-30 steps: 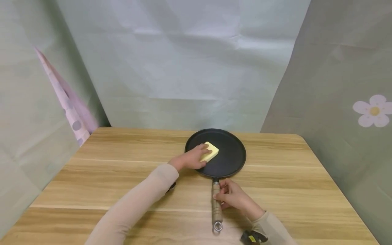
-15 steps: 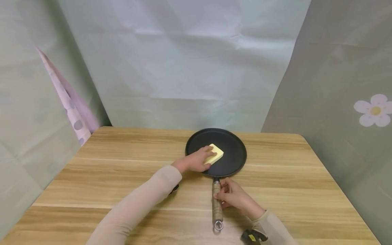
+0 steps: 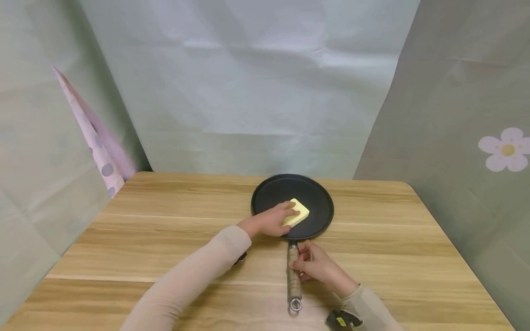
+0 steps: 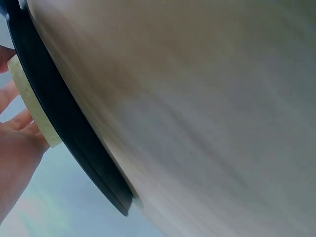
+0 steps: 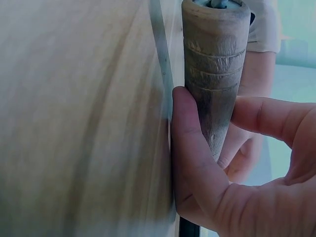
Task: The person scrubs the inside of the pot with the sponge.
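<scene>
A round black flat pan (image 3: 318, 197) lies on the table, its wooden handle (image 3: 294, 282) pointing at the person. My left hand (image 3: 271, 221) holds a pale yellow sponge (image 3: 301, 212) flat against the pan's surface, a little below its centre. Fingers lie over the sponge, with the thumb at its near side. In the left wrist view, the sponge (image 4: 32, 101) shows edge-on against the pan (image 4: 69, 118). My right hand (image 3: 320, 266) pinches the handle from the right; the right wrist view shows thumb and fingers on opposite sides of the handle (image 5: 215, 64).
The wooden table (image 3: 157, 230) extends on both sides of the pan. Pale cloth curtains (image 3: 248, 101) hang behind and at the sides, one with a white flower (image 3: 507, 150). A metal ring (image 3: 295, 305) ends the handle. A dark device (image 3: 341, 319) sits at the right wrist.
My left hand has slid the sponge across the pan, to the right and slightly towards the person. The right hand and the pan have stayed almost still.
</scene>
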A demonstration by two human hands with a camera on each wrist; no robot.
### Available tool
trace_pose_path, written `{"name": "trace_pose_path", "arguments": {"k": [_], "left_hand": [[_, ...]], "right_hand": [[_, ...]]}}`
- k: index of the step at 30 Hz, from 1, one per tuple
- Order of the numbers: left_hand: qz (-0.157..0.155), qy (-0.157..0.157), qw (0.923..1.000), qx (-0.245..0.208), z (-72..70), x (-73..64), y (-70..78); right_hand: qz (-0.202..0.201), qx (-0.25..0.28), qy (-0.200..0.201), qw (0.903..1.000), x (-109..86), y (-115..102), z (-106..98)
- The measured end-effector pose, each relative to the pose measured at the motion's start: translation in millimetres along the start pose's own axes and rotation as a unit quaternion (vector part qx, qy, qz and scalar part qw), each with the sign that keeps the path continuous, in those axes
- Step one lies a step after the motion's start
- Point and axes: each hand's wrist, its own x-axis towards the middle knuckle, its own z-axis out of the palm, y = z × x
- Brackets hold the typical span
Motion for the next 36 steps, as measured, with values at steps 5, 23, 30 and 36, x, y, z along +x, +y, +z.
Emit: {"name": "trace_pose_path", "arguments": {"k": [5, 23, 30, 36], "left_hand": [[0.018, -0.001, 0.9998, 0.009, 3.8, 4.0, 6.0], [0.040, -0.021, 0.9988, 0.017, 8.6, 14.7, 22.4], [0.056, -0.027, 0.9979, 0.020, 11.9, 22.3, 27.2], [0.067, -0.020, 0.9973, 0.023, 11.9, 24.7, 28.6]], "right_hand": [[-0.014, -0.003, -0.010, 0.9999, -0.1, 0.9, -1.3], [0.002, 0.001, -0.001, 1.0000, -1.9, -0.4, -0.1], [0.002, 0.000, 0.001, 1.0000, -1.9, -0.6, 0.4], [0.000, 0.001, 0.000, 1.0000, -0.3, 0.1, 1.2]]}}
